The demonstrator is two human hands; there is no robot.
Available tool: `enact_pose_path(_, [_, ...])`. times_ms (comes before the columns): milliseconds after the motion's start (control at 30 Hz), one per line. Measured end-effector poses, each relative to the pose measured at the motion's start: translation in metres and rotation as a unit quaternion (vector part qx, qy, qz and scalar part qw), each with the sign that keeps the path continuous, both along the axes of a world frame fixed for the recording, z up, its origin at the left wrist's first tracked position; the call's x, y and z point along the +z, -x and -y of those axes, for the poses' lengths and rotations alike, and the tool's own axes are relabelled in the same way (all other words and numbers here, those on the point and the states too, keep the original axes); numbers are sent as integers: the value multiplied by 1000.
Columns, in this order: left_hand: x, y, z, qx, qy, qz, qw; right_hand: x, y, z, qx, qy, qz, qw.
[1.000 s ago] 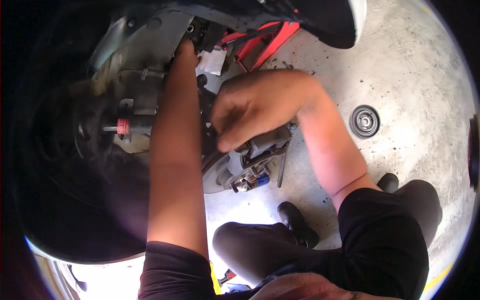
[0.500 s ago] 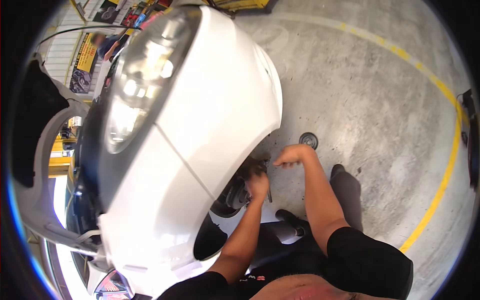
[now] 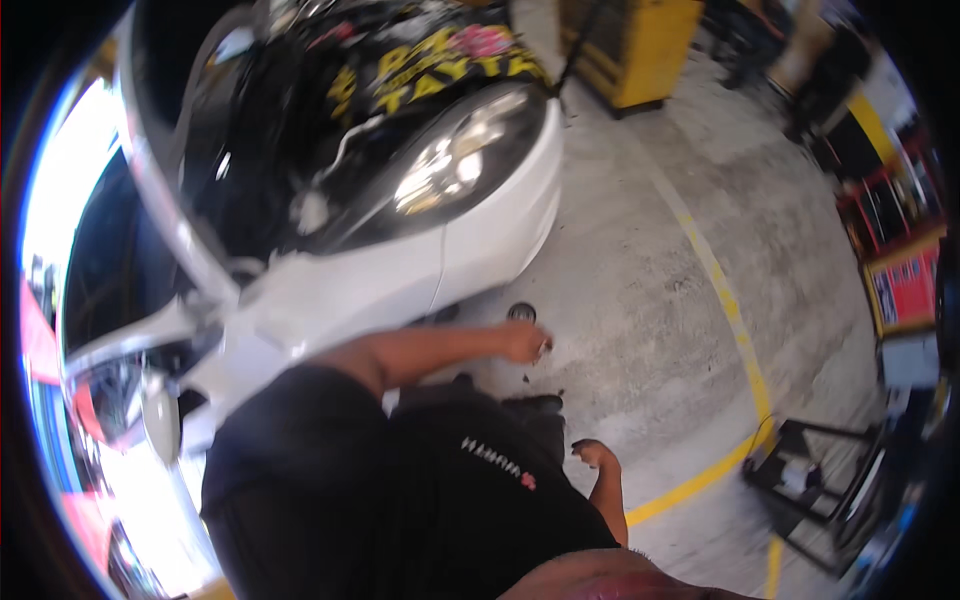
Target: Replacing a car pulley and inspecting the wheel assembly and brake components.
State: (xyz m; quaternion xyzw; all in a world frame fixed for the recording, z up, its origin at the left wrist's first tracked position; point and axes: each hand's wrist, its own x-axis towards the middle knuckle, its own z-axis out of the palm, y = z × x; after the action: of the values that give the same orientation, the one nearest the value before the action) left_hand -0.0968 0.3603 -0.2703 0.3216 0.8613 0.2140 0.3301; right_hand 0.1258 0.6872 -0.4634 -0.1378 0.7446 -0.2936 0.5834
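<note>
My left arm reaches across in front of my black shirt, and my left hand is closed above the concrete floor. A small pale spot shows at its fingers, too blurred to name. Just beyond that hand lies a dark round part, partly covered by it. Lower and to the right, my right hand hangs with loosely bent fingers apart and nothing visible in them. The white car stands to the left with its bonnet raised; its headlight faces away from me. The wheel area is mostly hidden behind my arm.
A yellow cabinet stands at the far side. A yellow line curves over the floor. At the right are a black metal frame cart and a red-framed board. A black cover with yellow lettering lies over the car's front.
Both hands have come away from the wheel area. My view has turned, and my body now faces more to the right. The right hand has dropped close to my side.
</note>
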Motion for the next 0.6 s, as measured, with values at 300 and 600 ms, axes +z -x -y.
enact_pose_path(300, [103,91,-201,-312,-122,-7,942,111,105,-147,-252,-146,-258,921])
enact_pose_path(600, [182,95,-208,-346,-168,-89,919,155,195,-93,-384,-69,-113,914])
